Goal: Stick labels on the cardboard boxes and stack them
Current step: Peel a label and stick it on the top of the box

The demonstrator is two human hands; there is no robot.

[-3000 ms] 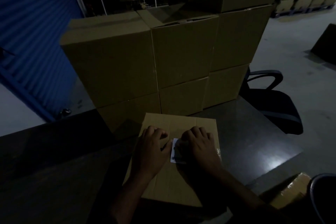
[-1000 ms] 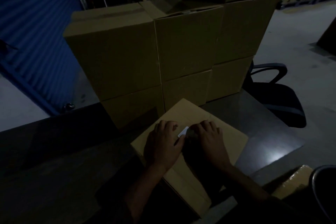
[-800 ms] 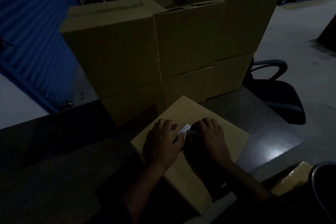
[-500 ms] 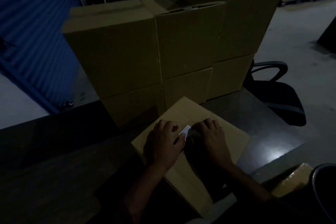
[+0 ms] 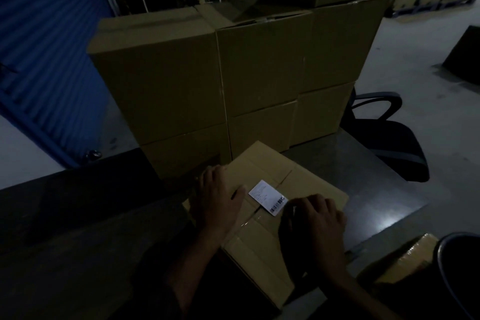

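With the white barcode label [image 5: 268, 197] stuck on, both flat, empty hands, left hand [image 5: 217, 200] and right hand [image 5: 315, 221], should grip the brown cardboard box [image 5: 306, 182] by its sides to lift it evenly.

The label's [image 5: 268, 197] print is too small to read; my right hand [image 5: 315, 223] hides its lower corner, and the frame's bottom cuts off my forearms.

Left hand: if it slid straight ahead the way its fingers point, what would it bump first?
Probably the stacked boxes just behind the labelled box. The left hand points up and away toward them; depth is hard to judge in the dim light.
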